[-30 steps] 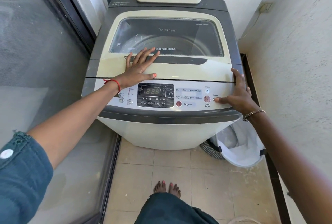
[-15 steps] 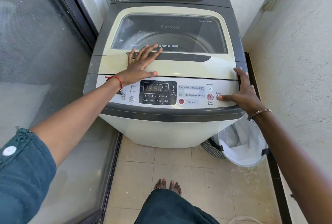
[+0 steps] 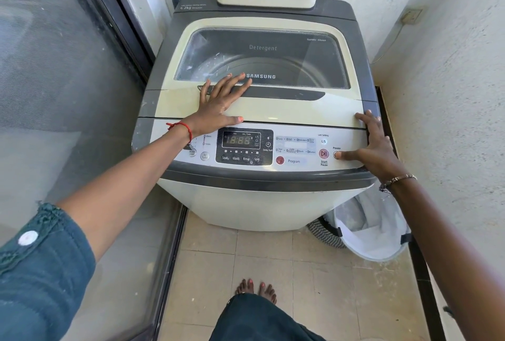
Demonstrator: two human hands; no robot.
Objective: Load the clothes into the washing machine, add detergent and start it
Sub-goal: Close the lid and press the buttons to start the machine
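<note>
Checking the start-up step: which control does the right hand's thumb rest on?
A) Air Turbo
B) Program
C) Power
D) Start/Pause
C: the right hand lays its thumb tip on the round Power button, just right of the red Start/Pause button, which is uncovered.

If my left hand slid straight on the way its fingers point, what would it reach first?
The left hand lies flat on the lid, fingers aimed back and right. It would slide onto the glass window first, near the Samsung lettering, as far as I can tell.
</note>
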